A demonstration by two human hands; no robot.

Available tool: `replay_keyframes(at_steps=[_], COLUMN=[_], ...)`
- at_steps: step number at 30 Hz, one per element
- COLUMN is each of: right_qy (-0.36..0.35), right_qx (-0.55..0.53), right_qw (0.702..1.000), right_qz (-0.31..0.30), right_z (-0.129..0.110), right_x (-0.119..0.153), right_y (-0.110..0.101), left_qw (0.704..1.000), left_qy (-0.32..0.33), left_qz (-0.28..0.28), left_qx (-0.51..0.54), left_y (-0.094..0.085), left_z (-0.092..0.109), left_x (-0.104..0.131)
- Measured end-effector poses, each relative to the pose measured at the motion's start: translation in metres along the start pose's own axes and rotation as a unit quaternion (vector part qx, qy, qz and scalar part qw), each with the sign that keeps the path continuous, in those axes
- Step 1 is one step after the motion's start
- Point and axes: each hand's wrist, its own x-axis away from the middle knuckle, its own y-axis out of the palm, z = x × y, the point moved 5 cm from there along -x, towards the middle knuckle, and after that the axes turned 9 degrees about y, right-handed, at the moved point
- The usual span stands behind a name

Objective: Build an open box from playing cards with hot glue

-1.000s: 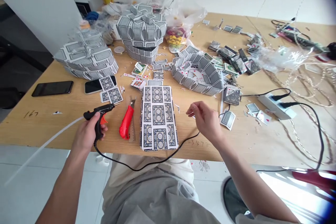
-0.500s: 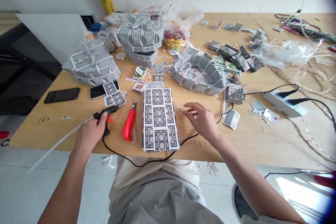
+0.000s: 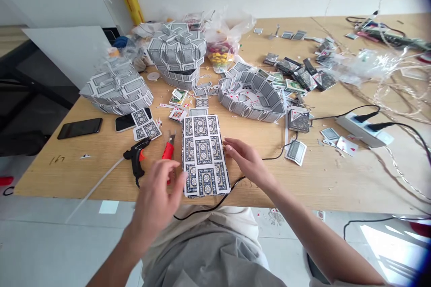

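Observation:
A rectangular panel covered with dark-blue patterned playing cards (image 3: 204, 151) lies in front of me near the table's front edge. My left hand (image 3: 158, 195) is beside its lower left edge, thumb and fingers apart, holding nothing. On the other side, my right hand (image 3: 247, 161) has its fingertips close by the panel's right edge; whether they touch it I cannot tell. The black glue gun (image 3: 137, 157) rests on the table left of my left hand, a long glue stick trailing from it. A red utility knife (image 3: 168, 150) lies between gun and panel, partly hidden by my left hand.
Behind stand an open card-covered tray (image 3: 251, 110) and two lidded card boxes (image 3: 177, 54) (image 3: 117, 92). Two phones (image 3: 80, 128) lie at left. A power strip (image 3: 363, 130) with plugged cords sits right. The gun's cable (image 3: 202, 212) crosses the front edge. Loose cards and card packs (image 3: 305, 74) are scattered about.
My left hand has let go of the glue gun, leaving it on the table, and moved right toward the panel. My right hand has moved left to the panel's right edge.

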Motion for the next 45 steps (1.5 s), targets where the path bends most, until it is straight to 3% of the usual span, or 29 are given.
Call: replay_keyframes(at_steps=[2, 5, 9, 14, 19, 22, 26, 28, 32, 35, 38, 41, 43, 45], right_qy=[0.018, 0.062, 0.057, -0.026, -0.073, -0.115, -0.126, -0.121, -0.137, -0.170, -0.177, -0.153, -0.124, -0.094], right_qx=[-0.073, -0.151, -0.180, -0.212, -0.210, -0.130, -0.002, 0.013, 0.035, 0.081, 0.085, 0.039, 0.018, -0.006], right_qw=[0.997, 0.986, 0.982, 0.977, 0.968, 0.980, 0.987, 0.985, 0.977, 0.974, 0.981, 0.979, 0.985, 0.996], right_qz=[-0.028, -0.033, -0.023, 0.003, -0.115, -0.100, -0.101, -0.125, -0.162, -0.127, 0.006, 0.131, 0.115, 0.007], right_z=[-0.001, -0.001, -0.013, -0.054, -0.091, -0.097, -0.085, -0.078, -0.075, -0.080, -0.083, -0.076, -0.065, -0.054], right_x=[0.001, 0.003, 0.007, 0.015, 0.036, 0.051, 0.058, 0.056, 0.056, 0.052, 0.028, -0.011, -0.038, -0.058], right_y=[0.009, 0.018, 0.026, 0.022, 0.035, 0.046, 0.067, 0.077, 0.083, 0.066, 0.026, -0.017, -0.030, -0.028], left_qw=[0.999, 0.996, 0.970, 0.854, 0.786, 0.730, 0.659, 0.657, 0.697, 0.698, 0.671, 0.665, 0.666, 0.659], left_qy=[0.017, -0.025, -0.086, -0.156, -0.156, -0.192, -0.242, -0.260, -0.283, -0.309, -0.339, -0.353, -0.365, -0.378], left_qz=[0.000, -0.010, 0.032, 0.087, 0.063, 0.026, -0.026, -0.014, 0.064, 0.060, 0.002, -0.029, -0.041, -0.057], left_qx=[0.037, 0.083, 0.226, 0.489, 0.595, 0.655, 0.712, 0.707, 0.656, 0.643, 0.660, 0.657, 0.649, 0.647], left_y=[0.024, 0.050, 0.059, 0.067, 0.081, 0.084, 0.079, 0.078, 0.080, 0.084, 0.086, 0.082, 0.080, 0.081], left_z=[0.017, 0.017, 0.007, 0.006, 0.012, 0.015, 0.017, 0.014, 0.003, 0.000, 0.004, 0.004, 0.002, -0.001], left_x=[-0.001, -0.010, -0.017, -0.014, -0.021, -0.021, -0.017, -0.018, -0.025, -0.027, -0.025, -0.020, -0.015, -0.010])
